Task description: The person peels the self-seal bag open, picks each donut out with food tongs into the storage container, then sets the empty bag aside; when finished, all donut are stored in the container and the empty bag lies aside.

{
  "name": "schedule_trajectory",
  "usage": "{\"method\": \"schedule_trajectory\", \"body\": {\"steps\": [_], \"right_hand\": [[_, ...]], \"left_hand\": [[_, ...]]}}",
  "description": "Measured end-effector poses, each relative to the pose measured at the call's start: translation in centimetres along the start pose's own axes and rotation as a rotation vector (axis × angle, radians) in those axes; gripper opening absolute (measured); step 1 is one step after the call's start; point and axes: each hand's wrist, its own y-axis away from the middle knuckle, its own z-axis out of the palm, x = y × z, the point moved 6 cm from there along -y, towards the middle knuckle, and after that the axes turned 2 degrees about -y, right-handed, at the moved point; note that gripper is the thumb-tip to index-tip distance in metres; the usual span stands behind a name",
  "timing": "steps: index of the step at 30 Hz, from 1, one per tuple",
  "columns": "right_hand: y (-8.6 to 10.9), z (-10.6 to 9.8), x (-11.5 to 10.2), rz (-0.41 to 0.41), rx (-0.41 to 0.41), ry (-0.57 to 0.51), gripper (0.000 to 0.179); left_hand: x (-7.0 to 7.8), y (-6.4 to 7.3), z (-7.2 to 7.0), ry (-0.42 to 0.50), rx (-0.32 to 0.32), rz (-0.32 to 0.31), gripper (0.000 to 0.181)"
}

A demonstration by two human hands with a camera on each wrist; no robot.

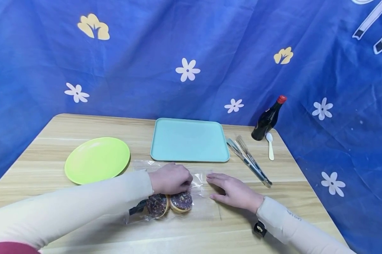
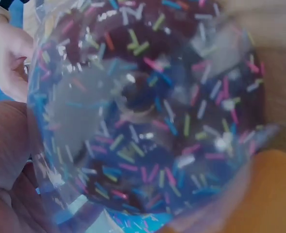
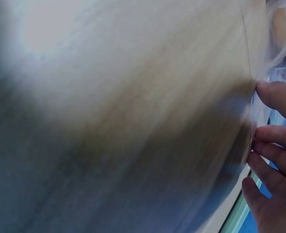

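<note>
Two chocolate-iced donuts (image 1: pixel 181 201) with sprinkles lie side by side inside a clear plastic bag (image 1: pixel 207 208) on the table. Above them my left hand (image 1: pixel 171 178) is curled over the bag and grips its film; its fingertips are hidden from the head view. One sprinkled donut (image 2: pixel 147 121) under shiny film fills most of the left wrist view. At the bag's right end my right hand (image 1: pixel 233 192) has its fingers spread and relaxed, touching the film. The right wrist view shows its fingertips and thumb (image 3: pixel 276 94) along the bag's edge.
A light-blue tray (image 1: pixel 189 141) lies behind the bag, and a green plate (image 1: pixel 97 160) at the left. Metal tongs (image 1: pixel 250 162), a white spoon (image 1: pixel 270 148) and a dark bottle (image 1: pixel 267 121) with a red cap are at the right. A blue patterned cloth (image 1: pixel 140 70) hangs behind.
</note>
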Motion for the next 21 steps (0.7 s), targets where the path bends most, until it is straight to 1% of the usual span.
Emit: {"method": "schedule_trajectory", "body": {"steps": [6,11,17,21], "right_hand": [[0.0,0.1,0.0,0.006,0.007,-0.003,0.06],[0.0,0.1,0.0,0.011,0.01,-0.017,0.059],[0.0,0.1,-0.1,0.005,0.013,-0.029,0.058],[0.0,0.0,-0.1,-0.003,0.021,-0.028,0.058]], "left_hand": [[0.6,0.1,-0.3,-0.008,0.027,0.026,0.021],[0.7,0.3,-0.8,0.009,0.05,0.024,0.021],[1.0,0.3,-2.3,0.06,0.102,0.064,0.019],[1.1,0.3,-3.3,0.109,0.114,0.074,0.02]]}}
